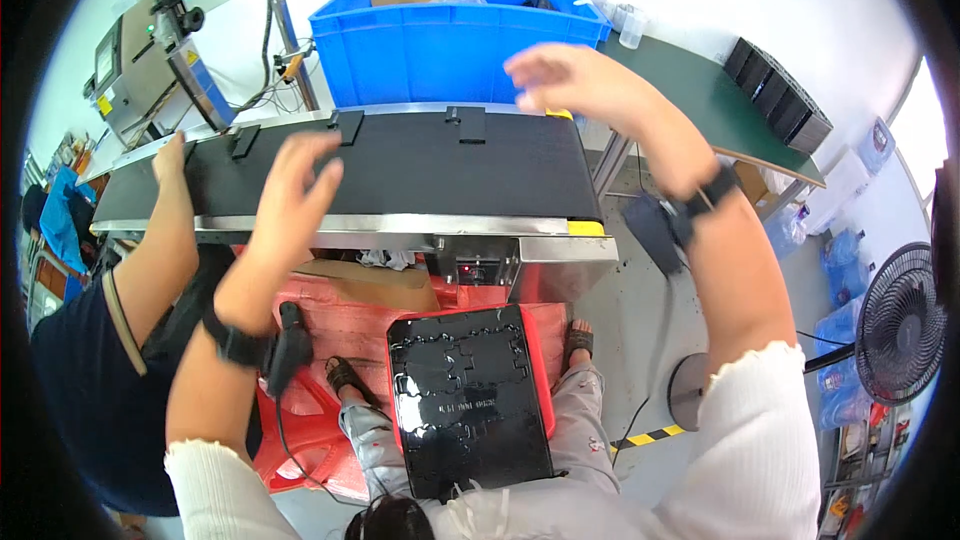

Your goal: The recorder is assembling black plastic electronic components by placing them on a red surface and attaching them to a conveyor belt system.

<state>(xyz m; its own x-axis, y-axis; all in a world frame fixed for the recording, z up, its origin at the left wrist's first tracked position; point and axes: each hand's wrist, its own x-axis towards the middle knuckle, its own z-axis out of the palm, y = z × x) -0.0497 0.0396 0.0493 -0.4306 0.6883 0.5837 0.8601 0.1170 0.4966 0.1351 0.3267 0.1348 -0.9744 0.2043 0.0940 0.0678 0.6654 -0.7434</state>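
A black conveyor belt (pixel 420 175) runs across in front of me, with flat black rectangular pieces (pixel 468 126) lying spaced along its far side. My left hand (pixel 298 185) hovers over the belt's near part, thumb and fingers apart, nothing in it. Beyond the belt's right end my right hand (pixel 562 80) is raised in front of the blue bin, fingers loosely bent and apart, holding nothing that I can see. A glossy black panel (pixel 465 390) with puzzle-like raised outlines rests across my lap on something red.
A co-worker's hand (pixel 172 162) reaches to the belt at the left. Behind the belt stands a large blue bin (pixel 430 50) holding cardboard and plastic. To the right are a green table (pixel 690 100) with black stacked parts (pixel 778 95) and a black fan (pixel 902 325).
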